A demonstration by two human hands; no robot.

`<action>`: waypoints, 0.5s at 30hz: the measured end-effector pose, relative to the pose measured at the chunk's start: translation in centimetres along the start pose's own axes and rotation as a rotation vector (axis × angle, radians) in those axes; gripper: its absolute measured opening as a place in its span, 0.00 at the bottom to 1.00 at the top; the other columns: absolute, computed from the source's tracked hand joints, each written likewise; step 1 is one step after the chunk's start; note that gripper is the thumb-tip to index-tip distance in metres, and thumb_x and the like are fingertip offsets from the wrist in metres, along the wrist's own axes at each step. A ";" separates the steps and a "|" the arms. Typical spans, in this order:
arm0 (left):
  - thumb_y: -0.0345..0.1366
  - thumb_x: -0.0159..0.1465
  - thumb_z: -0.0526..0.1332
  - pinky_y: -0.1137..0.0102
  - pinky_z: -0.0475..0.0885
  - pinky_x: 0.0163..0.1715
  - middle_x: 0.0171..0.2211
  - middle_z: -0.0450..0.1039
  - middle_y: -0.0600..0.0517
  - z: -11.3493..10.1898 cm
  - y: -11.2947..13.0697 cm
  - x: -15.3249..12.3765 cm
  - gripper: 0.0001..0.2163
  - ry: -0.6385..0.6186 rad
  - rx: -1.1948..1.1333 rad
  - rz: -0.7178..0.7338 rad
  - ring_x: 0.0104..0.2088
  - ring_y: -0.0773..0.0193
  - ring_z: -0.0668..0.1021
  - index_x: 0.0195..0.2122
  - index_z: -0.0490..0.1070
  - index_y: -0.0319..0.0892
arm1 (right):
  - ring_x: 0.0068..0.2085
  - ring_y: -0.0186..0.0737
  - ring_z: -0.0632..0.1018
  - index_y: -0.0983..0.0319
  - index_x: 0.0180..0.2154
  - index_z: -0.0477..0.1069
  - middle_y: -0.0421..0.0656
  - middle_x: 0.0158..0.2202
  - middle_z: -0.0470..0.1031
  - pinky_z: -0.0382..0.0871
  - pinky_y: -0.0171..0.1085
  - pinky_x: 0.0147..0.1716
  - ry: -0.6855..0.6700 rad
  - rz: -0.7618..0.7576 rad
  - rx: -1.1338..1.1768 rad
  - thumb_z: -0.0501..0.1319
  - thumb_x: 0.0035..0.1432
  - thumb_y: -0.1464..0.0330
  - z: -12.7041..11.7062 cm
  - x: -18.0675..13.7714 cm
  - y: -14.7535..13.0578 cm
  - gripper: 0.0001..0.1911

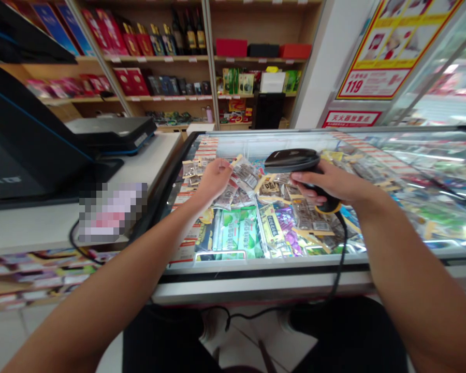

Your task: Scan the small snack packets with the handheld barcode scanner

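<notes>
My right hand (334, 181) is wrapped round the handle of a black barcode scanner (293, 159), held over the glass-topped freezer with its head pointing left. To the left of the scanner, my left hand (219, 178) pinches the edge of a small snack packet (246, 173) with a printed label. More clear and tan snack packets (312, 212) lie spread beneath both hands. Closer to me, green packages (238, 230) show through the freezer glass, beside a yellow package (271, 223) and purple ones.
A black cable (342, 254) hangs from the scanner over the freezer's front edge (264, 285). At left, a counter (42, 228) carries a black weighing machine (116, 132) and a blurred-out item (112, 212). Shelves (159, 58) with bottles and boxes stand behind.
</notes>
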State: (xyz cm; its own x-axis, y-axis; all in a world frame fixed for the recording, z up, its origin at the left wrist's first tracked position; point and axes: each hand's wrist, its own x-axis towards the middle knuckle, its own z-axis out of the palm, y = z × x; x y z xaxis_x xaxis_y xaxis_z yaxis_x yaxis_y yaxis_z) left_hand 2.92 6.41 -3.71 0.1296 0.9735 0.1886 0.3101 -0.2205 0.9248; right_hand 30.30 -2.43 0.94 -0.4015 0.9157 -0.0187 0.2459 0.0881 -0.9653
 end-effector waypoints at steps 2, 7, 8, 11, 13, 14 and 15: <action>0.33 0.69 0.57 0.75 0.67 0.21 0.26 0.76 0.55 -1.9 -0.1 1.0 0.05 0.109 0.032 0.067 0.20 0.67 0.79 0.34 0.64 0.42 | 0.16 0.27 0.60 0.60 0.32 0.67 0.34 0.19 0.62 0.54 0.32 0.14 0.103 -0.004 0.081 0.69 0.60 0.54 0.2 0.1 -0.3 0.19; 0.39 0.67 0.59 0.69 0.72 0.28 0.28 0.79 0.51 -7.4 -1.5 3.7 0.08 0.240 0.339 0.092 0.27 0.59 0.82 0.42 0.70 0.40 | 0.18 0.27 0.59 0.61 0.34 0.68 0.34 0.21 0.60 0.54 0.31 0.14 0.239 0.014 0.199 0.70 0.58 0.55 0.0 0.2 -0.7 0.19; 0.39 0.66 0.59 0.66 0.74 0.31 0.28 0.79 0.49 -8.2 -1.8 3.9 0.08 0.261 0.409 0.090 0.29 0.56 0.82 0.41 0.71 0.41 | 0.18 0.27 0.59 0.61 0.34 0.68 0.34 0.21 0.60 0.55 0.31 0.14 0.242 0.017 0.204 0.70 0.58 0.55 -0.1 0.2 -0.7 0.18; 0.40 0.65 0.60 0.52 0.73 0.48 0.37 0.80 0.43 -9.2 -1.8 3.6 0.10 0.356 0.630 0.132 0.43 0.46 0.81 0.44 0.73 0.42 | 0.18 0.27 0.59 0.60 0.35 0.69 0.35 0.21 0.60 0.55 0.31 0.14 0.244 0.021 0.201 0.70 0.59 0.55 -0.1 0.2 -0.6 0.17; 0.42 0.67 0.60 0.44 0.67 0.56 0.50 0.76 0.37 -8.5 -1.3 2.6 0.15 0.410 0.799 0.182 0.56 0.39 0.74 0.51 0.72 0.41 | 0.18 0.28 0.60 0.61 0.35 0.69 0.35 0.21 0.61 0.56 0.31 0.14 0.242 0.031 0.189 0.70 0.59 0.55 -0.1 0.2 -0.5 0.17; 0.44 0.67 0.60 0.41 0.64 0.58 0.57 0.72 0.36 -7.8 -0.9 2.0 0.18 0.423 0.876 0.217 0.60 0.36 0.70 0.54 0.70 0.40 | 0.18 0.28 0.60 0.61 0.35 0.69 0.35 0.21 0.61 0.56 0.31 0.14 0.237 0.041 0.179 0.69 0.59 0.55 0.0 0.2 -0.5 0.17; 0.44 0.67 0.61 0.39 0.61 0.60 0.60 0.67 0.35 -6.8 -0.6 1.3 0.20 0.430 0.912 0.240 0.63 0.34 0.66 0.56 0.70 0.38 | 0.18 0.28 0.61 0.61 0.35 0.69 0.35 0.21 0.61 0.57 0.31 0.15 0.226 0.051 0.165 0.69 0.60 0.55 0.0 0.2 -0.4 0.17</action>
State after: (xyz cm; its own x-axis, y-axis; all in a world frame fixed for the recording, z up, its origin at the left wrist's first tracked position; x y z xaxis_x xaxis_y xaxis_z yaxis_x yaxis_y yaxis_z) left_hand -3.48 8.20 -1.77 -0.0094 0.7979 0.6027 0.9391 -0.2000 0.2795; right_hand 30.09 -2.28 1.37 -0.1807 0.9831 -0.0281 0.1065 -0.0089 -0.9943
